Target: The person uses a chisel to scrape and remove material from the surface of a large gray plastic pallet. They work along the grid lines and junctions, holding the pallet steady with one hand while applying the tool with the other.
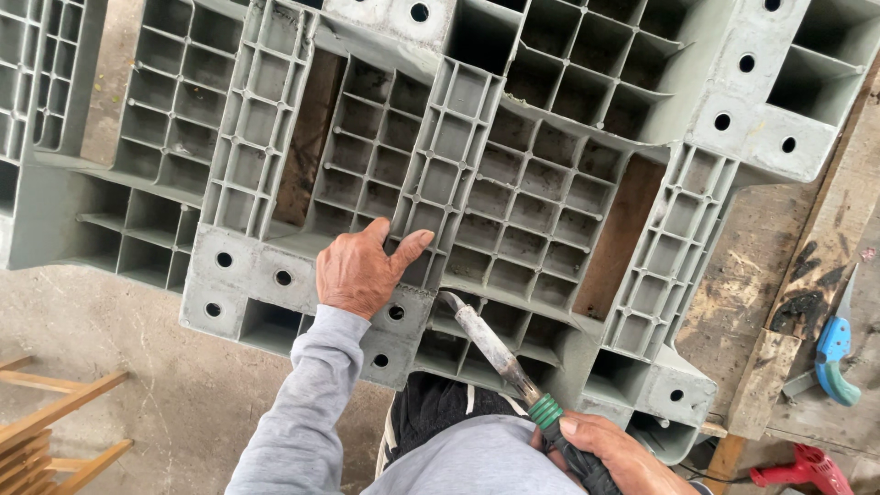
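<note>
Left hand (359, 271) spread flat on grey pallet (513, 183) near edge; right hand (612, 454) fisted round iron tool (495, 346), tip up-left, just right of left thumb.

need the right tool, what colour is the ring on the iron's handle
Green, on the iron in the right hand; head view.

The left hand (360, 272) lies palm down, fingers together, thumb spread, grey sleeve to the wrist. The right hand (612, 456) is curled in a closed grip, thumb on top.
</note>
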